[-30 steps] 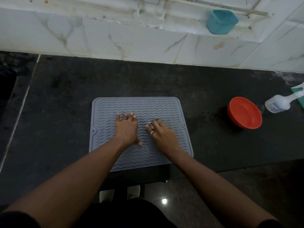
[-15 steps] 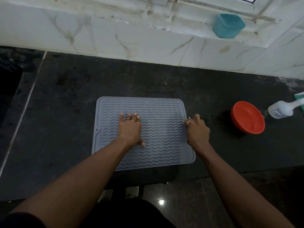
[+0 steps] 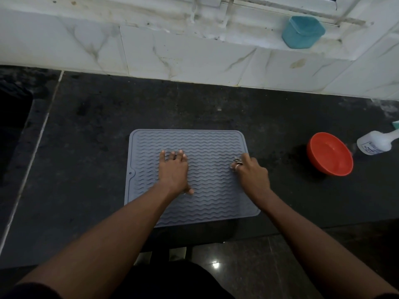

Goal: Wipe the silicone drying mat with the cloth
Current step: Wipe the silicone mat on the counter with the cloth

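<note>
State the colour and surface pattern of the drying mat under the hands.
The drying mat is grey, with rows of raised wavy ridges; the head view shows it.

Grey silicone drying mat, rectangular with rounded corners and wavy ridges, lying flat on the dark bench, near edge reaching the bench front, small hole at left rim.

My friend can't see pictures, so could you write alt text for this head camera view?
Seen from above, a person's left hand lies flat on a grey ribbed mat on a dark counter, while the right hand rests at the mat's right edge. An orange bowl and a white bottle lie to the right; no cloth is held.
</note>
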